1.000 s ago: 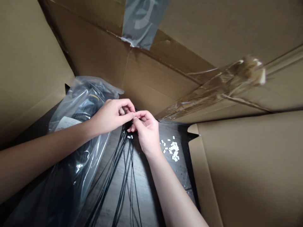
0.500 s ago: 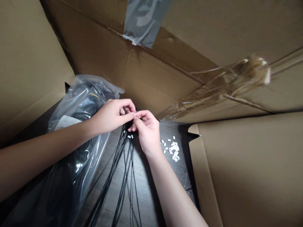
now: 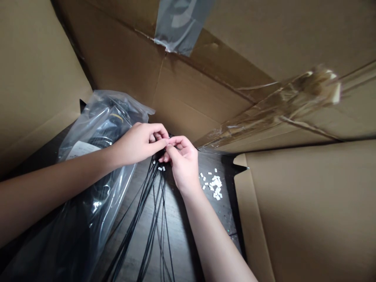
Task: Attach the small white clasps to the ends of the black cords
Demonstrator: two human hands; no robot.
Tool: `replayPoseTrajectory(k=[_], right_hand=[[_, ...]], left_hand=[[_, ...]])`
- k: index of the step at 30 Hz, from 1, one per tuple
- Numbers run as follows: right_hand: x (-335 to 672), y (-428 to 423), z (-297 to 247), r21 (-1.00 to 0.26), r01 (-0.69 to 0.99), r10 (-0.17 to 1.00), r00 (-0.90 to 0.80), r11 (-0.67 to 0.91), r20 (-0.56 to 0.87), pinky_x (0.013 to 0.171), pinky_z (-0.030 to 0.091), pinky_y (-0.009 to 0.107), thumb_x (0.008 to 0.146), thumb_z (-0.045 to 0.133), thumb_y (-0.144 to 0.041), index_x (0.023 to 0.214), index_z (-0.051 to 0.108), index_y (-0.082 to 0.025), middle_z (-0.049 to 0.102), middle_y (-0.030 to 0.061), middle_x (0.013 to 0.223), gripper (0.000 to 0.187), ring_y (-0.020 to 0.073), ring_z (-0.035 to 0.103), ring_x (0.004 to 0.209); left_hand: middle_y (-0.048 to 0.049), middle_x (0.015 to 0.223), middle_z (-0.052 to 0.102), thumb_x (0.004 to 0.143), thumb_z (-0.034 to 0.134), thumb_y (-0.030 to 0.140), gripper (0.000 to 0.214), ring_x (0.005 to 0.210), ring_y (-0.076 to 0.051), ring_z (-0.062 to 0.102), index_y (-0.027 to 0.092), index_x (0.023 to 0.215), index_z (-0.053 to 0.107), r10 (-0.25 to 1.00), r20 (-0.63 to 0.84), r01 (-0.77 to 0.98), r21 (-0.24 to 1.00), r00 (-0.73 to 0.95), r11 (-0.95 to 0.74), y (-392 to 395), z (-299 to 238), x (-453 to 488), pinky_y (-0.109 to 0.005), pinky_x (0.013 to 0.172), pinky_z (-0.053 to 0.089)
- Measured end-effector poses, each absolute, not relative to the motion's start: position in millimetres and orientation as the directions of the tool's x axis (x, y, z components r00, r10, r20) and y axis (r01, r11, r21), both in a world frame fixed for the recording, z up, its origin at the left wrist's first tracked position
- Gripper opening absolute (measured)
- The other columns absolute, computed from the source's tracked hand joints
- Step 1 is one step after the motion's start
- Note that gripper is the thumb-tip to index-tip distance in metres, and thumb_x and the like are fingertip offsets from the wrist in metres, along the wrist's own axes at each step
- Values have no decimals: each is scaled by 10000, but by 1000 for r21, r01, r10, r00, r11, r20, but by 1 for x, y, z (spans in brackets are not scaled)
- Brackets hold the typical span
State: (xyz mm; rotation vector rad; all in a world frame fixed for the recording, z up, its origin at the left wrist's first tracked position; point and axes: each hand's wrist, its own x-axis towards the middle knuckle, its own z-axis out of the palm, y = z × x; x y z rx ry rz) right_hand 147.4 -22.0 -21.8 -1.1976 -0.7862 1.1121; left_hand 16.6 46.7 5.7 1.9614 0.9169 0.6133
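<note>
My left hand (image 3: 147, 141) and my right hand (image 3: 183, 160) meet fingertip to fingertip, both pinched closed. What sits between the fingertips is too small and covered to make out. Below them, thin black cables (image 3: 141, 207) run down the dark wood-look surface toward me, their upper ends partly hidden by the hands. Small white connectors (image 3: 161, 169) show on a few of the cable ends. To the right of my right hand lies a loose pile of small white connector pieces (image 3: 216, 182).
Under my left forearm is a clear plastic bag (image 3: 101, 199) of black cables with a white label (image 3: 82, 150). Cardboard walls (image 3: 188, 105) stand behind and to the left, patched with tape (image 3: 182, 29). A cardboard flap (image 3: 308, 203) borders the surface on the right.
Both hands keep their fingertip pinch in nearly the same place. The view has shifted very slightly; the cables and white pieces lie as before.
</note>
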Motion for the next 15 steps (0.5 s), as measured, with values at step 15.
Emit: replayPoseTrajectory(k=[15], right_hand=[[147, -22, -23, -968, -250, 951, 301, -1, -78, 473, 498, 212, 735, 620, -177, 804, 580, -182, 546, -95, 603, 81, 43, 513, 440]], left_hand=[[1, 752, 746, 872, 604, 390, 225, 644, -122, 672, 193, 883, 713, 786, 70, 357, 864, 615, -356, 47, 4, 17, -205, 576, 463]])
